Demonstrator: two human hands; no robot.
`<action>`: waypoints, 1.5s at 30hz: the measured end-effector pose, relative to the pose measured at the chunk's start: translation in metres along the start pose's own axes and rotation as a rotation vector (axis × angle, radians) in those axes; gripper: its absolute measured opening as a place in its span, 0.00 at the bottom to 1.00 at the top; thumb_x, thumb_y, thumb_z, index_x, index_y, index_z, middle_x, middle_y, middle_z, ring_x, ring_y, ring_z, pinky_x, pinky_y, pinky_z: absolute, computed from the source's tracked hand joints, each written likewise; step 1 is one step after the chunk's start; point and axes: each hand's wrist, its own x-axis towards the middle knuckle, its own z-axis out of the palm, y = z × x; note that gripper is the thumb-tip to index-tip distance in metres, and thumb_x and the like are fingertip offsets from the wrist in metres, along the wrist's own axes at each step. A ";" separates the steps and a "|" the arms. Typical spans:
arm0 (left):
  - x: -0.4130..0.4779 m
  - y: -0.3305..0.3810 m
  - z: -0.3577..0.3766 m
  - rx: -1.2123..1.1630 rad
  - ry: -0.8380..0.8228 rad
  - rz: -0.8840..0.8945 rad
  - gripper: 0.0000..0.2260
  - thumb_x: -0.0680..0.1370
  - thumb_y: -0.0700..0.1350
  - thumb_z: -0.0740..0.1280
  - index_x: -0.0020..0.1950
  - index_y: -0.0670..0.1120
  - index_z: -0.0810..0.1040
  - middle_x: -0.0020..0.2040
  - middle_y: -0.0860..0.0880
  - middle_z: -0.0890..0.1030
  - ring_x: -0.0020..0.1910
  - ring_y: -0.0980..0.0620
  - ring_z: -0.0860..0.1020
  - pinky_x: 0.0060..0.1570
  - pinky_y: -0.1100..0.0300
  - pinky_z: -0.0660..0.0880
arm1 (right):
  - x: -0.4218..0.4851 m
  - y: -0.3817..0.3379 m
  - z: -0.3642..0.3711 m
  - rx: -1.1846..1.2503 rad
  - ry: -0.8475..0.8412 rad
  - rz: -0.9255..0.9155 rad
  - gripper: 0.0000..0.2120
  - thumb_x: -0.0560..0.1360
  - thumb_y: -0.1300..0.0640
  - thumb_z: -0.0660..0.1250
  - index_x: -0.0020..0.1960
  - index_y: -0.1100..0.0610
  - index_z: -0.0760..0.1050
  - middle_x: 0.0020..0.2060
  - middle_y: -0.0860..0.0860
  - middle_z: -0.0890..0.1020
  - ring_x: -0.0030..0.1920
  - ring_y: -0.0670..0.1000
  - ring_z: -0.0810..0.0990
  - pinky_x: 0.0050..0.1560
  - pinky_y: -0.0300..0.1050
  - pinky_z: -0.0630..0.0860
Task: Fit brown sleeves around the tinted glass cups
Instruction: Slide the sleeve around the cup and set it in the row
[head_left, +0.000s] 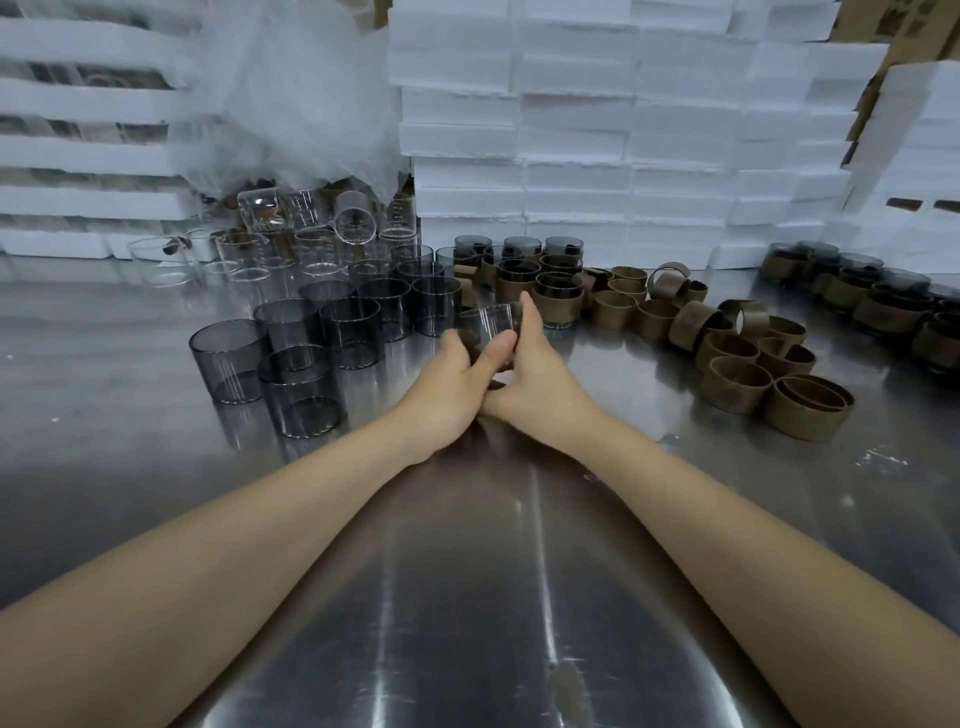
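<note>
Stacked white foam boxes wall off the far edge of a steel surface where a person is fitting sleeves to glassware. A translucent plastic sheet hangs over clear glasses at the far left, a few of them tipped on their sides. Empty bare tinted cups stand upright in a cluster left of centre, and finished sleeved cups are grouped against the foam at the far middle. A second batch runs along the far right edge. Loose brown sleeves are strewn across the right half of the surface, most standing on their rims and a few rolled over. At centre, the left hand and the right hand meet around a single tinted glass cup, both grasping it. The left thumb lies across its near wall and the right forefinger runs up its right side. The cup appears roughly upright with its mouth up, just above or on the surface. Motion blur makes it impossible to tell whether a sleeve is already around it. The sleeve supply lies to the right, nearer the right hand, while the unsleeved cups lie to the left, nearer the left hand. The next reach will likely depend on which of the two is needed.
</note>
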 end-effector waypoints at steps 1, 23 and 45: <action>-0.001 0.000 0.001 -0.028 -0.036 0.035 0.27 0.76 0.66 0.58 0.62 0.45 0.68 0.52 0.54 0.79 0.51 0.60 0.79 0.49 0.67 0.75 | 0.002 0.003 -0.006 0.110 -0.006 -0.011 0.44 0.66 0.64 0.76 0.75 0.54 0.57 0.59 0.47 0.77 0.57 0.46 0.77 0.54 0.36 0.75; -0.001 -0.004 0.004 -0.407 -0.249 0.099 0.22 0.70 0.63 0.67 0.59 0.54 0.71 0.44 0.55 0.85 0.42 0.52 0.84 0.43 0.60 0.80 | 0.011 0.017 -0.015 0.212 0.055 -0.120 0.42 0.65 0.64 0.76 0.75 0.58 0.61 0.48 0.41 0.80 0.47 0.36 0.78 0.51 0.31 0.73; -0.003 -0.002 0.002 -0.391 -0.183 0.027 0.27 0.70 0.62 0.70 0.60 0.50 0.66 0.61 0.48 0.77 0.52 0.57 0.82 0.49 0.59 0.81 | 0.012 0.009 -0.023 -0.495 0.047 0.011 0.10 0.74 0.59 0.66 0.35 0.58 0.74 0.30 0.51 0.76 0.32 0.49 0.74 0.30 0.34 0.68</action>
